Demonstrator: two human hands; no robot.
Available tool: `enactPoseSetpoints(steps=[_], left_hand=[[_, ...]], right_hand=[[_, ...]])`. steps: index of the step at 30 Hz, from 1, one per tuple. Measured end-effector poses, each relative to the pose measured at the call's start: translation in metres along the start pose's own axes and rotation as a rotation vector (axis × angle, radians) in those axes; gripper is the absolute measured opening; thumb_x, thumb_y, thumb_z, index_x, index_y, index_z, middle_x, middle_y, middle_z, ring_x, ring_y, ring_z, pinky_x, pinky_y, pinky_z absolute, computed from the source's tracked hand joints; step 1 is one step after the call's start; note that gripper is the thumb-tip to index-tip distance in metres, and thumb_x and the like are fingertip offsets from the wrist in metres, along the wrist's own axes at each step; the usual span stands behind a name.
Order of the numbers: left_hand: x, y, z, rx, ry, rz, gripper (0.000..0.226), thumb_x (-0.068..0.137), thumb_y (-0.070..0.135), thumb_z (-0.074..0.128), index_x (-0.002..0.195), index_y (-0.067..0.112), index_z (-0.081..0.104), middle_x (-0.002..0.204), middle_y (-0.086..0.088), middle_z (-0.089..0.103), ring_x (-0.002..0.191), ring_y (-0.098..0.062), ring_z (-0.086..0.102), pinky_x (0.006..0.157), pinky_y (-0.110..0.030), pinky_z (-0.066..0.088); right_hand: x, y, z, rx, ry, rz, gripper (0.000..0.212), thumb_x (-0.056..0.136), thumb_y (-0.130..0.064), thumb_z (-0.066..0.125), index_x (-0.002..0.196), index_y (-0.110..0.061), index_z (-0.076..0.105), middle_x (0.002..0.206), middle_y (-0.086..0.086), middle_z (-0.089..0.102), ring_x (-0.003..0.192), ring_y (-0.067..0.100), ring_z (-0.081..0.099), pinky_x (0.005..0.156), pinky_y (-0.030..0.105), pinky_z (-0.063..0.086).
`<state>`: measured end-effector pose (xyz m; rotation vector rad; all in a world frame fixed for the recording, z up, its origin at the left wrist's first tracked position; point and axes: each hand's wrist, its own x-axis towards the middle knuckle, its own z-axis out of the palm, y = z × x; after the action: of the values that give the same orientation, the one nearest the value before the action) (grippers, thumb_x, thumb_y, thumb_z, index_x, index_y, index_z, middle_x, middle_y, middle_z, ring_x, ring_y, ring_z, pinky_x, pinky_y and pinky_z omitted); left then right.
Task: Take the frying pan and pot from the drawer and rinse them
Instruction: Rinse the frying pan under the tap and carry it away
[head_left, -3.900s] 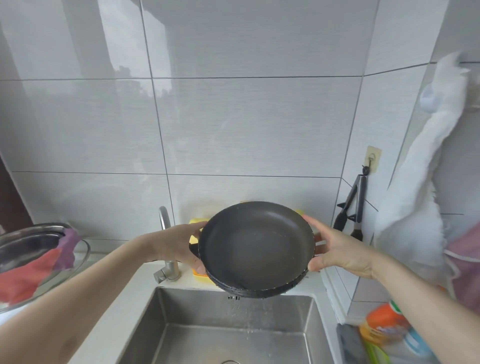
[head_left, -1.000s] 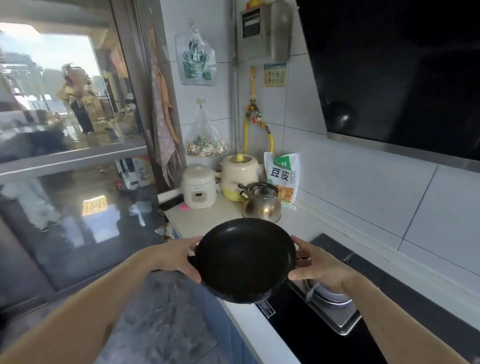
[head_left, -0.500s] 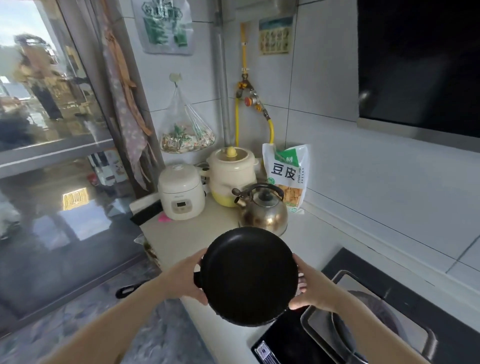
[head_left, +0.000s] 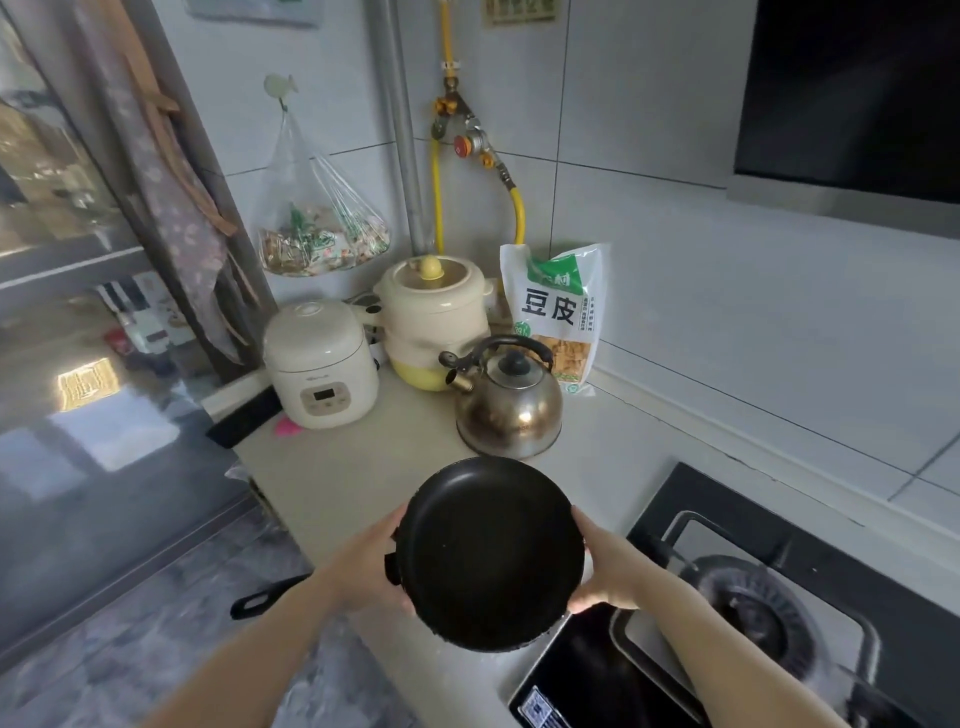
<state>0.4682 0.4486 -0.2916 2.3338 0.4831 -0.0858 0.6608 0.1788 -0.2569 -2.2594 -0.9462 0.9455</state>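
Over pale countertop (head_left: 363, 467), both hands hold frying pan (head_left: 488, 553)

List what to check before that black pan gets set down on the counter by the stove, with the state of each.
1. Grip: left hand and right hand each clasp a side of the frying pan. Ok.
2. Pan level: tilted toward the camera, inside showing. Not ok for setting down flat yet.
3. Landing spot: bare counter just beyond the pan. Ok.
4. Clearance from the kettle: it stands close behind the pan's far rim, apart from it. Ok, but tight.
5. Clearance from the gas stove: the pan's near rim overlaps its glass edge in view. Cannot tell.
6. Pan drained: no drops visible, surface too dark. Cannot tell.
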Motion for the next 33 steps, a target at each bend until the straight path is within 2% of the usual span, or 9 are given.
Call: enactPoseSetpoints(steps=[10,15,17,20,22,24,26,28,33], left_hand=[[0.019,-0.002,0.005,0.038,-0.103,0.006,0.111,0.053,0.034,0.087,0.141,0.054,0.021,0.120,0.030,0.050,0.114,0.004,0.049,0.096,-0.028,0.048],[0.026,-0.003,0.002,0.084,-0.150,-0.034,0.108,0.052,0.038,0.086,0.136,0.058,0.022,0.123,0.030,0.051,0.117,0.003,0.048,0.099,-0.027,0.045],[0.026,0.002,-0.001,0.164,-0.171,-0.031,0.102,0.055,0.048,0.084,0.138,0.053,0.025,0.124,0.032,0.045,0.117,0.004,0.046,0.097,-0.016,0.038],[0.026,0.002,-0.002,0.131,-0.192,-0.098,0.115,0.058,0.043,0.086,0.142,0.047,0.008,0.129,0.024,0.034,0.123,-0.001,0.041,0.093,-0.011,0.035],[0.029,-0.004,-0.002,0.170,-0.202,-0.083,0.111,0.057,0.046,0.086,0.134,0.054,0.006,0.130,0.021,0.038,0.122,-0.002,0.041,0.094,-0.012,0.038],[0.028,0.011,-0.009,0.210,-0.231,-0.113,0.104,0.052,0.066,0.081,0.133,0.062,0.016,0.135,0.017,0.046,0.130,-0.012,0.043,0.105,-0.028,0.040],[0.028,0.031,-0.010,0.140,-0.128,-0.141,0.090,0.060,0.070,0.076,0.136,0.046,0.036,0.135,0.014,0.048,0.132,-0.020,0.044,0.109,-0.035,0.036],[0.030,0.056,-0.011,0.144,0.133,-0.198,0.078,0.079,0.054,0.071,0.141,0.017,0.042,0.143,0.003,0.044,0.135,-0.024,0.040,0.108,-0.035,0.034],[0.019,0.156,-0.025,0.268,0.652,-0.048,0.077,0.084,0.052,0.064,0.140,0.002,0.043,0.144,-0.020,0.044,0.134,-0.037,0.038,0.106,-0.052,0.036]], right_hand=[[-0.008,0.001,0.000,-0.036,0.010,0.077,0.120,0.070,-0.008,0.082,0.153,-0.029,-0.003,0.131,0.000,0.055,0.114,0.021,0.055,0.099,0.032,0.047],[-0.009,0.009,0.003,0.019,0.031,0.090,0.118,0.068,-0.009,0.082,0.151,-0.035,0.003,0.131,-0.004,0.056,0.117,0.020,0.054,0.100,0.030,0.047],[-0.008,0.011,0.004,0.021,0.038,0.092,0.117,0.067,-0.010,0.083,0.150,-0.037,0.005,0.131,-0.006,0.056,0.119,0.019,0.053,0.102,0.031,0.045],[-0.006,0.015,0.008,-0.007,0.062,0.108,0.108,0.067,-0.013,0.083,0.149,-0.032,0.015,0.129,-0.006,0.057,0.118,0.019,0.055,0.102,0.032,0.046],[-0.009,0.014,0.012,-0.063,0.092,0.131,0.096,0.069,-0.017,0.082,0.145,-0.028,0.024,0.125,-0.002,0.057,0.114,0.020,0.055,0.098,0.032,0.048],[-0.017,0.008,0.016,-0.110,0.161,0.157,0.089,0.071,-0.026,0.080,0.143,-0.027,0.026,0.130,0.000,0.053,0.118,0.023,0.050,0.100,0.036,0.046],[-0.031,0.002,0.012,-0.105,0.281,0.198,0.094,0.077,-0.037,0.075,0.150,-0.020,0.019,0.146,0.005,0.040,0.133,0.026,0.039,0.108,0.038,0.038],[-0.053,-0.005,-0.001,-0.120,0.477,0.245,0.096,0.082,-0.044,0.070,0.154,-0.017,0.012,0.154,0.006,0.030,0.139,0.026,0.031,0.111,0.036,0.034],[-0.136,-0.017,-0.050,-0.172,0.994,0.418,0.090,0.085,-0.045,0.068,0.152,-0.009,0.020,0.147,0.009,0.038,0.132,0.028,0.037,0.104,0.036,0.039]])
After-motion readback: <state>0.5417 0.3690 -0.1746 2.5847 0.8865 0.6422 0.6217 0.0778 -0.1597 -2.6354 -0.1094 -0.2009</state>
